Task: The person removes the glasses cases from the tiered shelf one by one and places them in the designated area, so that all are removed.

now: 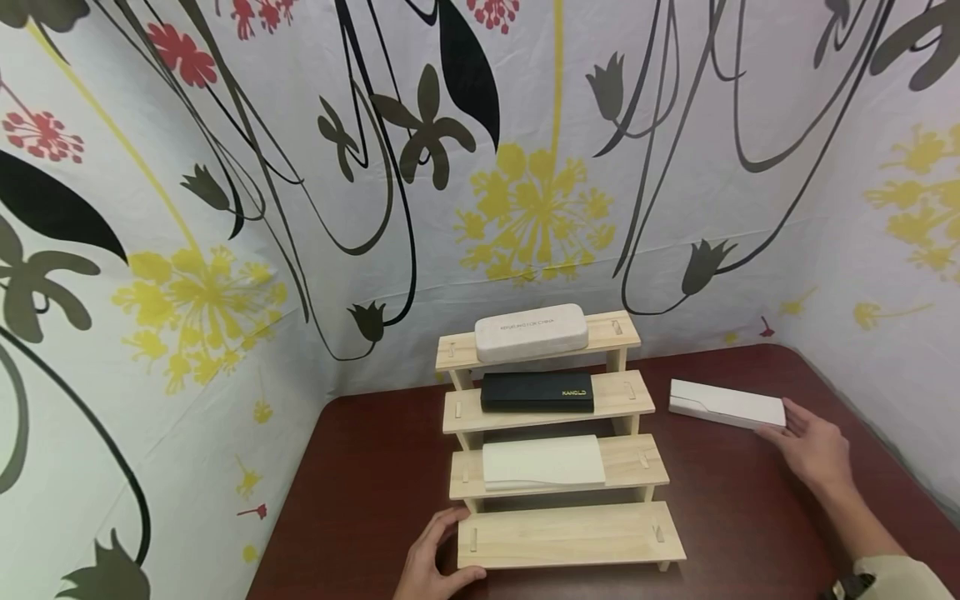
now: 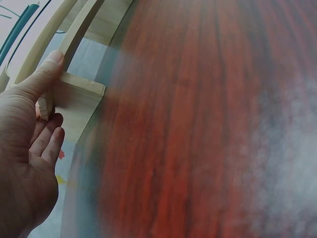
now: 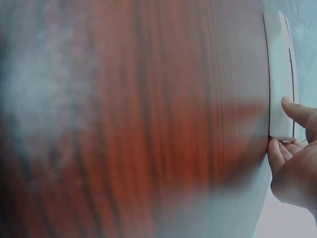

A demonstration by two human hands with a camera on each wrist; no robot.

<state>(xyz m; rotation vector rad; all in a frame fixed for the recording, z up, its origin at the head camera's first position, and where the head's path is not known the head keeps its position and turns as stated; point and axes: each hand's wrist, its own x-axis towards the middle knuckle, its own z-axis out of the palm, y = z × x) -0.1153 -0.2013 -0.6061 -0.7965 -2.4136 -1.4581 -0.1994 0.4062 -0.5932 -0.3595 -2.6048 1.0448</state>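
A stepped wooden display rack (image 1: 570,537) stands on the table, its lowest tier bare. At that tier's left end my left hand (image 1: 435,560) holds the board; the left wrist view shows the thumb (image 2: 45,74) on one side and fingers on the other. To the right of the rack lies a long white glasses case (image 1: 723,404). My right hand (image 1: 813,446) grips its right end, with the thumb across its side in the right wrist view. On the upper tiers rest a light grey case (image 1: 532,333), a black case (image 1: 537,392) and a cream case (image 1: 543,462).
The dark red-brown table (image 1: 360,475) has a wood grain. Floral-patterned cloth (image 1: 525,100) hangs behind it and along both sides. The rack stands close to the back cloth.
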